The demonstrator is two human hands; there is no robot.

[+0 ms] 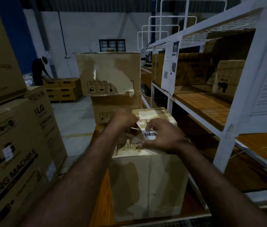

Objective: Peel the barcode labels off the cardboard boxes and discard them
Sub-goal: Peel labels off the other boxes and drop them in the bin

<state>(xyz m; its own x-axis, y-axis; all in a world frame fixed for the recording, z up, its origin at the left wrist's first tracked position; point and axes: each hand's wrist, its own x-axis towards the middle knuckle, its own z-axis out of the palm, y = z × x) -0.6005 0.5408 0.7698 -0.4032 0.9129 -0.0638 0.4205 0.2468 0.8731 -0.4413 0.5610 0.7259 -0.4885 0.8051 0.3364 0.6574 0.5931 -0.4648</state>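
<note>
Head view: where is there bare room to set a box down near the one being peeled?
Bare: the orange shelf board in front of the shelf boxes on the white rack, and the concrete floor between the LG cartons and the stacked boxes. Crowded: the near box top, under the left hand, right hand and label.

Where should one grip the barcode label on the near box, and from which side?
Grip the barcode label by its lifted left edge, from the left. That edge stands off the cardboard box, where the left hand pinches it; the barcode end lies flat by the right hand.
</note>
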